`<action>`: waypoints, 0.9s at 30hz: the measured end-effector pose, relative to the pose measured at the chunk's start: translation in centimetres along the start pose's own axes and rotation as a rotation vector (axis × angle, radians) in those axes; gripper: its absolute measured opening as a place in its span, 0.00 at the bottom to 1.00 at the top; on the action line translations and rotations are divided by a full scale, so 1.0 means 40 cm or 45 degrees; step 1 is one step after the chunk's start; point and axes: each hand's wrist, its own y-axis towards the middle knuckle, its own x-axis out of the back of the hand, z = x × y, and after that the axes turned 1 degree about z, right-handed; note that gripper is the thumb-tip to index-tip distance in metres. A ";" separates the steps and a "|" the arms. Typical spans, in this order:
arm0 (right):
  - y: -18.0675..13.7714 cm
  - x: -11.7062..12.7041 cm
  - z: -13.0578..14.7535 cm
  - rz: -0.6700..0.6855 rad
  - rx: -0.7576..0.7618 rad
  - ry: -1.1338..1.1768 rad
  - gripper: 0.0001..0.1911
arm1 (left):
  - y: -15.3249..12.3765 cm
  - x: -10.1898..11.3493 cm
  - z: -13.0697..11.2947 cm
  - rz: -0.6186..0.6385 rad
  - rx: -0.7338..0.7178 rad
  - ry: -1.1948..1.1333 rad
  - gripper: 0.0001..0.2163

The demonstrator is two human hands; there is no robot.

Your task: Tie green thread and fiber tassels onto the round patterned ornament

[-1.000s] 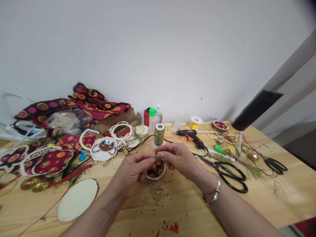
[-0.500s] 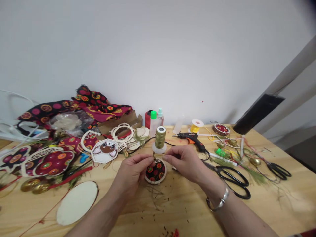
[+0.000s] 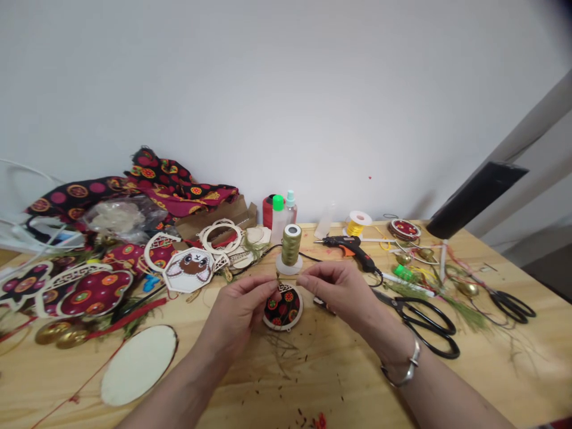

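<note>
Disc: the patterned disc lies at mid-desk, well in from the back edge, fabric face up; flat, we judge, so the wood backs it and both hands stay free.
Left hand: the left hand is drawn to a narrow pinch over the disc's upper left rim, probably to steady that spot; what sits in the pinch is too fine for us to tell.
Right hand: the right hand is also narrow, thumb to forefinger, just off the disc's upper right – contents not resolved.
Spool: the olive spool stands upright on its pale base behind the disc, presumably for short reach.
Threads: loose threads lie on the near side of the disc.
Tools: the glue gun lies toward the back edge, and the big scissors toward the right edge – both, we suppose, beside the work rather than under it.
Back edge: the green-capped bottle stands upright there, likely out of elbow range.
Left side: the cloth is heaped by the back left corner.
</note>
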 end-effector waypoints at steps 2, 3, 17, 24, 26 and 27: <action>-0.005 -0.006 -0.002 0.059 -0.013 0.020 0.11 | -0.003 0.000 0.000 0.016 -0.002 -0.012 0.07; -0.009 -0.011 -0.004 0.092 -0.011 0.015 0.12 | -0.004 -0.001 -0.001 0.011 -0.001 -0.024 0.07; -0.065 -0.037 0.008 0.494 0.532 -1.082 0.14 | 0.001 0.014 -0.010 0.141 0.191 -0.333 0.09; -0.021 -0.009 -0.010 -0.298 0.553 -0.490 0.10 | -0.017 -0.001 -0.009 0.064 0.121 -0.170 0.10; -0.006 -0.019 -0.026 -0.274 0.410 -0.201 0.05 | -0.019 -0.006 -0.004 0.066 0.100 -0.094 0.10; -0.001 -0.025 -0.032 -0.219 0.321 -0.046 0.06 | -0.019 -0.008 -0.001 0.077 0.088 -0.052 0.11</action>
